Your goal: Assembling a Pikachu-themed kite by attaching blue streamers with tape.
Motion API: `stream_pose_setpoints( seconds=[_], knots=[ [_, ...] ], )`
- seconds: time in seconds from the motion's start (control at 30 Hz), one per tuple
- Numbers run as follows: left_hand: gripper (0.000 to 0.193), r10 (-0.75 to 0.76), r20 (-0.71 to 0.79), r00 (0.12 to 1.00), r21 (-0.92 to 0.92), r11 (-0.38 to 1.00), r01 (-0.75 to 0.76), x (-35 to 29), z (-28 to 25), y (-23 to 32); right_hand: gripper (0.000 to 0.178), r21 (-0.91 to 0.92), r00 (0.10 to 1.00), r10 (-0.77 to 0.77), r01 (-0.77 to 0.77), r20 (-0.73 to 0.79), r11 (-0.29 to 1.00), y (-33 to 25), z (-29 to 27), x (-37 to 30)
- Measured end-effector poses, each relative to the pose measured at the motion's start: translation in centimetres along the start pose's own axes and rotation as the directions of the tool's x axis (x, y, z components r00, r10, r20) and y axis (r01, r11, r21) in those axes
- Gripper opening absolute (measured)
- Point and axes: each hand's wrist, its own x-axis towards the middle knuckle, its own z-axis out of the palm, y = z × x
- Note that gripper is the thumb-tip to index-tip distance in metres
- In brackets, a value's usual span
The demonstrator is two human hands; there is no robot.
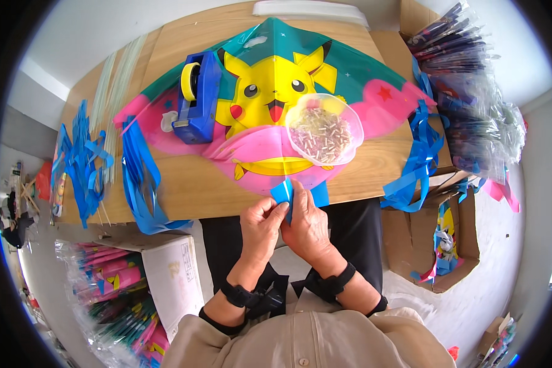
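Note:
A kite (264, 80) in teal and pink, printed with a yellow cartoon character, lies spread on the table. Its lower tip points toward me. At that tip my left hand (262, 227) pinches a blue ribbon (281, 192) between thumb and finger. Close beside it, my right hand (308, 228) grips the same ribbon, thumb stretched along it. Another blue piece shows just right of my right hand. On the kite stand a blue tape dispenser (201, 116) with a yellow-cored roll and a translucent bowl (293, 142) of small, pale tube-like pieces.
Blue ribbon bundles hang over the table (184, 202) at left (141, 178) and right (416, 165). Thin pale rods (119, 83) lie at the far left. Bagged kites (472, 92) pile up at right. Cardboard boxes (405, 245) (176, 276) flank my legs below.

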Motion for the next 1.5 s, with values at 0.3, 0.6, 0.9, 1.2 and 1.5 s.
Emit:
stream_pose_setpoints(
  seconds=[0.3,0.6,0.9,1.2,1.5],
  knots=[
    [0.01,-0.092,0.025,0.995,-0.073,0.993,0.093,0.5,-1.6,1.1,0.034,0.894,0.859,0.298,-0.446,0.416,0.039,1.1,1.4,-1.9],
    [0.013,-0.088,-0.017,0.996,-0.17,0.982,0.084,-0.2,-2.0,0.3,0.009,0.945,0.843,0.442,-0.325,0.306,-0.034,0.9,2.9,-2.3],
    [0.012,-0.04,-0.067,0.997,-0.223,0.975,0.024,-0.1,-2.7,-0.4,0.018,0.962,0.771,0.58,-0.255,0.262,-0.097,1.2,1.8,-1.6],
    [0.015,-0.059,-0.095,0.994,-0.235,0.971,0.036,-0.8,-2.1,-0.7,0.018,0.842,0.836,0.411,-0.484,0.363,0.239,0.7,1.5,-2.8],
    [0.017,-0.044,-0.108,0.993,-0.196,0.98,0.022,-1.0,-2.8,-1.2,0.007,0.84,0.835,0.407,-0.489,0.372,0.236,-0.2,1.6,-2.9]
  ],
)
